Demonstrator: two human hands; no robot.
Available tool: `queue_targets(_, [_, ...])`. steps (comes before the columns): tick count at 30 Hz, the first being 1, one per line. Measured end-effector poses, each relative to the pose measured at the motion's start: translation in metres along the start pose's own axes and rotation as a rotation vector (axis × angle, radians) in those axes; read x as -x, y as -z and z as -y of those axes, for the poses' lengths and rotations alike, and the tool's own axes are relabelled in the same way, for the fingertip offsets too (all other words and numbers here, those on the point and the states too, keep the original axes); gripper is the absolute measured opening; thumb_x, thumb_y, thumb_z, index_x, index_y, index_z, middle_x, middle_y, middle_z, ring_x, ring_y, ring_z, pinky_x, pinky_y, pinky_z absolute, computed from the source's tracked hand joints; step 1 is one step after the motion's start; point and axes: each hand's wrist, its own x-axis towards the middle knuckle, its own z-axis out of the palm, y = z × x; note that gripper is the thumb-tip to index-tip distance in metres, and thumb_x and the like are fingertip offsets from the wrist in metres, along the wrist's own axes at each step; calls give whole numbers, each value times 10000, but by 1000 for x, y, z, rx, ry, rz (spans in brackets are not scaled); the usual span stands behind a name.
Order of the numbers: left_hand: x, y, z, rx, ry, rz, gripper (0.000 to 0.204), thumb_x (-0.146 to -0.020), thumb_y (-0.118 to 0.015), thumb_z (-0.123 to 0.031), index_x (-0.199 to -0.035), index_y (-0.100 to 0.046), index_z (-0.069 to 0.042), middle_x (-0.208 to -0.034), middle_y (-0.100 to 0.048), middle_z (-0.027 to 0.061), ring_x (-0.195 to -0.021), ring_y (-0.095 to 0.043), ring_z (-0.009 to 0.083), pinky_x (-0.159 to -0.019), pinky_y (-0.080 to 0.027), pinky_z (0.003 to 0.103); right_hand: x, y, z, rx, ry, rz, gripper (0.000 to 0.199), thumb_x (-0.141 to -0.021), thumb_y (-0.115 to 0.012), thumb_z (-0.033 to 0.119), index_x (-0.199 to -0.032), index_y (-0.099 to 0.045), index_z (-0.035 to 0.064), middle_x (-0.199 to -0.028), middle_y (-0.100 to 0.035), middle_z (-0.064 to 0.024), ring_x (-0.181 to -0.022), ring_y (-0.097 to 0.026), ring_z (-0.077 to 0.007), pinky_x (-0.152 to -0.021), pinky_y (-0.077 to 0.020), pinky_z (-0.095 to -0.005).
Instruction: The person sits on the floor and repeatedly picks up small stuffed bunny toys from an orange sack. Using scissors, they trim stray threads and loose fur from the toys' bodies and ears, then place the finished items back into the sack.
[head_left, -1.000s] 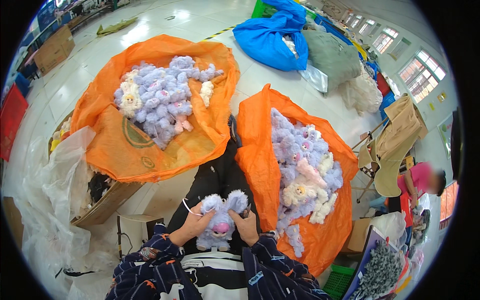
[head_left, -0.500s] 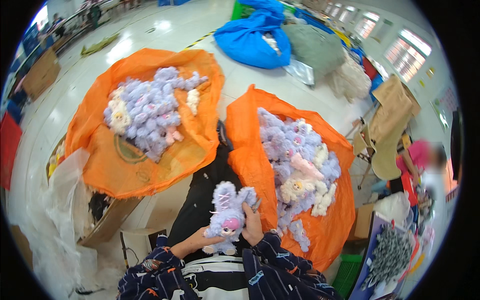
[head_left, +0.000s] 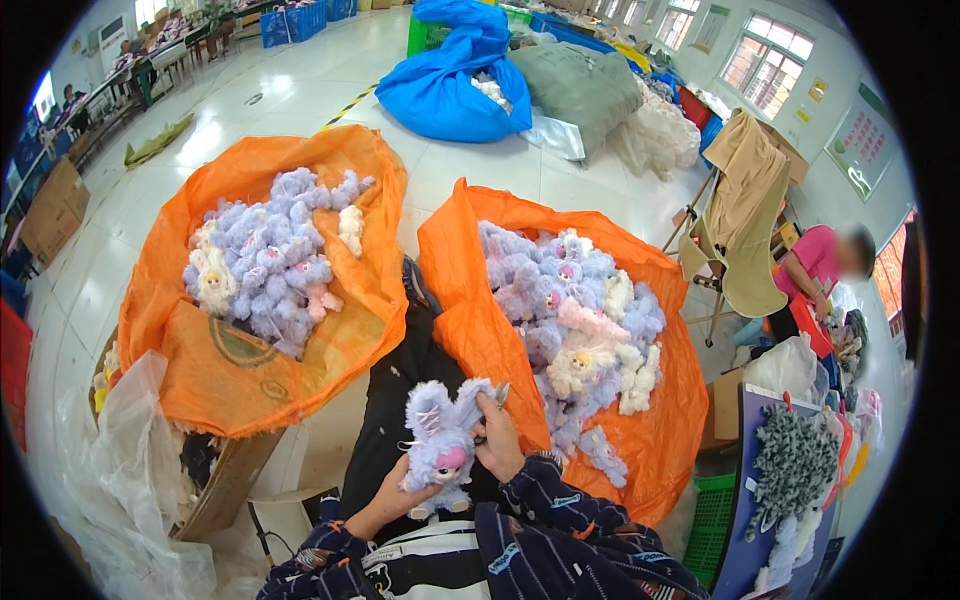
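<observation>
A fluffy lilac plush rabbit (head_left: 440,452) with a pink patch around its face and pink lacing on one ear is upright over my lap, facing up at me. My left hand (head_left: 393,497) is closed round the lower side of its body. With my right hand (head_left: 497,440) I pinch the rabbit's other ear, stretched out to the right. A small pointed metal tool (head_left: 502,393), perhaps thread snips, sticks out by these fingers; its handle is hidden in the hand.
Orange sacks stand open ahead, a left one (head_left: 170,385) and a right one (head_left: 455,235), both full of lilac, white and pink plush toys. Further off lies a blue sack (head_left: 440,95). A person in pink (head_left: 815,265) sits at right, beyond a green crate (head_left: 710,520).
The rabbit's ear now reaches further out to the right, drawn by my right hand. My left hand still grips the body. The whole view has shifted, showing more of the room's far side.
</observation>
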Motion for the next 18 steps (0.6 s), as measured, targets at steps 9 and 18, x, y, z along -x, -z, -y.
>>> queue_targets(9, [7, 17, 3, 228, 189, -58, 544, -765, -669, -105, -1235, -408, -18, -1118, -537, 68, -1015, -506, 148, -890, -399, 290, 49, -7, -18, 1115, 398, 442, 673, -701, -728, 239, -1211, -405, -59, -1091, -533, -144, -996, -519, -195, -871, -411, -290])
queue_targets(18, [12, 18, 0, 29, 113, 21, 548, -741, -709, -158, -1206, -449, -26, -1114, -549, 53, -991, -518, 131, -880, -408, 278, 46, -6, -20, 831, 86, 442, 710, -672, -750, 228, -1207, -383, -61, -1100, -513, -132, -1011, -493, -182, -899, -376, -276])
